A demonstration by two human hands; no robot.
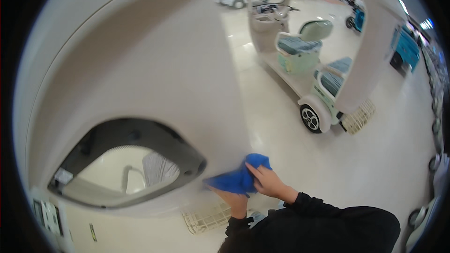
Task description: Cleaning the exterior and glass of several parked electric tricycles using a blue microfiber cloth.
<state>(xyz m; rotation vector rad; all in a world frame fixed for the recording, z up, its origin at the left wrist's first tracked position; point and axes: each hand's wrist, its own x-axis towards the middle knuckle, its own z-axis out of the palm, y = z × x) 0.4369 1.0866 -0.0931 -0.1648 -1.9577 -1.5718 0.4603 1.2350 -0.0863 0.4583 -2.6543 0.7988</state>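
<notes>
A blue cloth [236, 178] is bunched against the lower rear edge of a cream-white vehicle body panel [140, 61]. My right hand [268, 181] grips the cloth's right end, fingers curled over it. My left hand [236, 203] sits under the cloth and holds it from below, mostly hidden by the fabric. Both black sleeves come in from the bottom edge. Left of the cloth, the panel has a dark-framed window opening [126, 164].
A white wire basket [206, 218] hangs below the panel near my left hand. A small white and pale-green three-wheeled vehicle [309, 75] with padded seats stands on the glossy tiled floor [370, 159] to the right. More vehicles stand at the back and right.
</notes>
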